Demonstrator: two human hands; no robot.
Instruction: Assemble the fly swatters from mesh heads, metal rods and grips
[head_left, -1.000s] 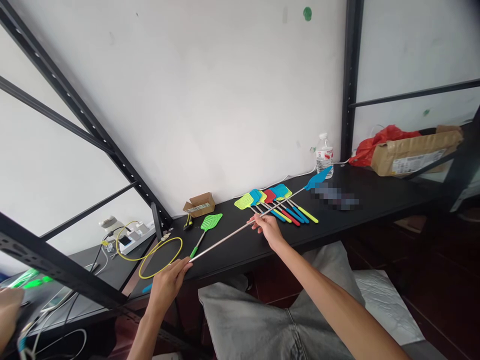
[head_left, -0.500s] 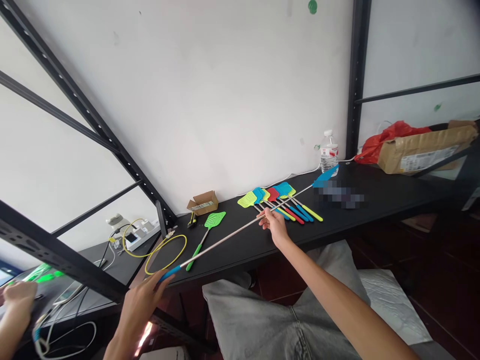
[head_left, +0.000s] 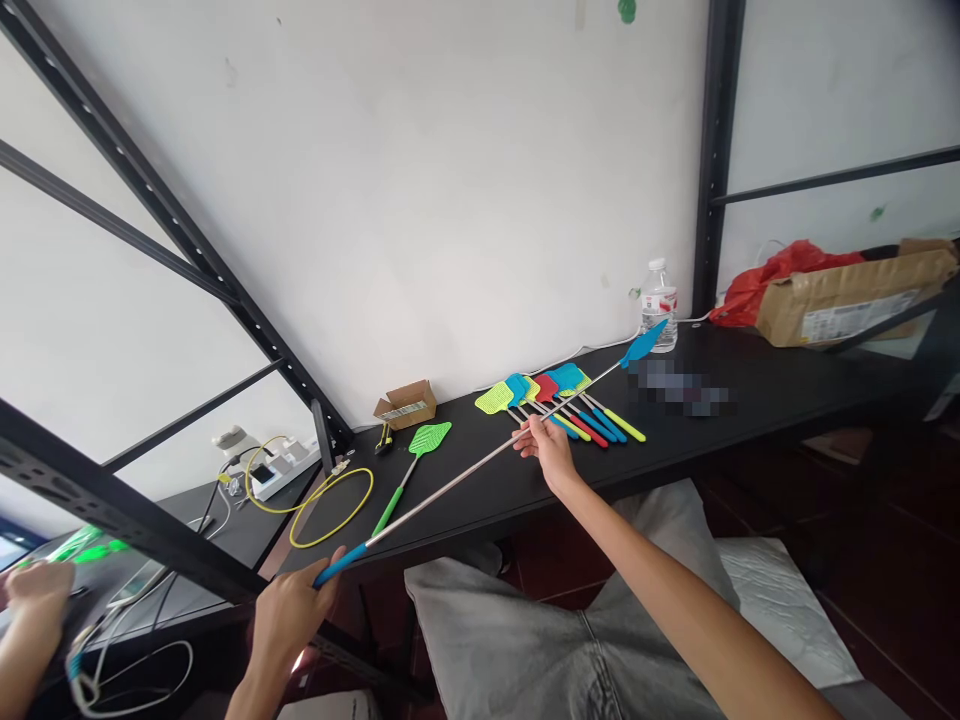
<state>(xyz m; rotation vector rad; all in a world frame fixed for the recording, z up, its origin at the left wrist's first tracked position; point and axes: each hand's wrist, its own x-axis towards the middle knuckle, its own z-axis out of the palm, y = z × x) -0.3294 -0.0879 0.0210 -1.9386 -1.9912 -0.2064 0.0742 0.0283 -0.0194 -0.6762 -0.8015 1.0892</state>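
A blue fly swatter (head_left: pixel 643 345) with a long, drawn-out metal rod stretches diagonally across my view. My left hand (head_left: pixel 294 605) is closed round its blue handle at the table's front edge. Partway up the rod, the fingers of my right hand (head_left: pixel 546 448) pinch the metal. The blue paddle is turned nearly edge-on, in front of a water bottle (head_left: pixel 658 300). Behind my right hand lies a row of several short swatters, with yellow, blue and red heads; a red swatter (head_left: pixel 547 386) is among them. A green swatter (head_left: pixel 429 438) lies apart, left of them.
On the black table (head_left: pixel 465 480) are a small open cardboard box (head_left: pixel 406 405), a yellow cable loop (head_left: pixel 330 508) and a blurred patch. A larger carton (head_left: pixel 855 295) with red plastic stands right. Another person's hand (head_left: pixel 41 590) is at far left, beyond the black metal frame (head_left: pixel 172 530).
My left hand has shifted slightly right and down with the handle. The blue paddle has moved a little left and up and turned; my right hand stays nearly in place.
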